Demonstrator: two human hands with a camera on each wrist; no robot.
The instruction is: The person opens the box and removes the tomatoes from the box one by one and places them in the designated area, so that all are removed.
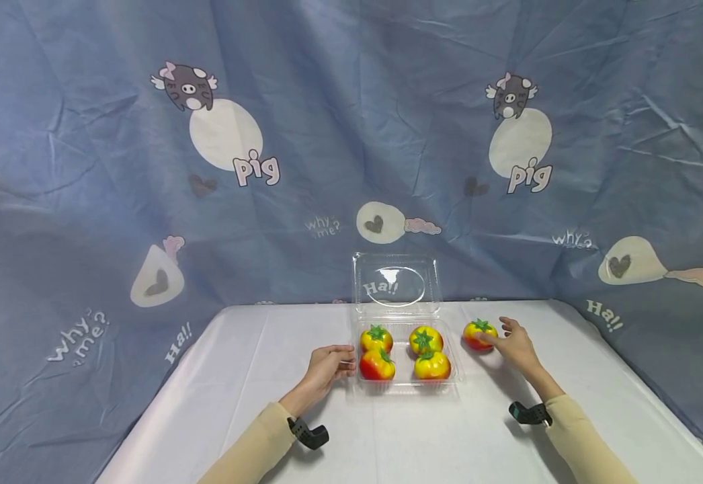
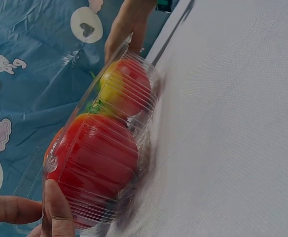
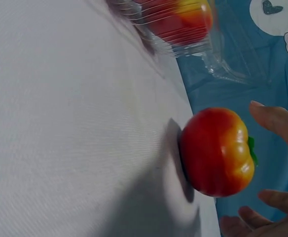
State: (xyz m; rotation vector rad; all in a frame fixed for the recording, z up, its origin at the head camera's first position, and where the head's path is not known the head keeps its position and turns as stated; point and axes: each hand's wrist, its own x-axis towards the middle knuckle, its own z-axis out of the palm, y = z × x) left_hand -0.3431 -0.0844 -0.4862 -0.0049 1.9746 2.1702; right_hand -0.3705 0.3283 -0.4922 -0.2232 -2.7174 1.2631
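My left hand pinches the left rim of a clear plastic clamshell box between thumb and fingers; the left wrist view shows the thumb against its ribbed wall. Inside the box sit several glossy red-and-yellow tomatoes with green leafy tops, among them one at the front left and one at the back right. Right of the box, another tomato rests on the table. My right hand is beside it, fingers spread, with a gap to the tomato in the right wrist view.
The box's clear lid stands raised at the back. A white cloth covers the table. Close behind it hangs a blue curtain with pig prints. Each wrist wears a dark band, such as the left one.
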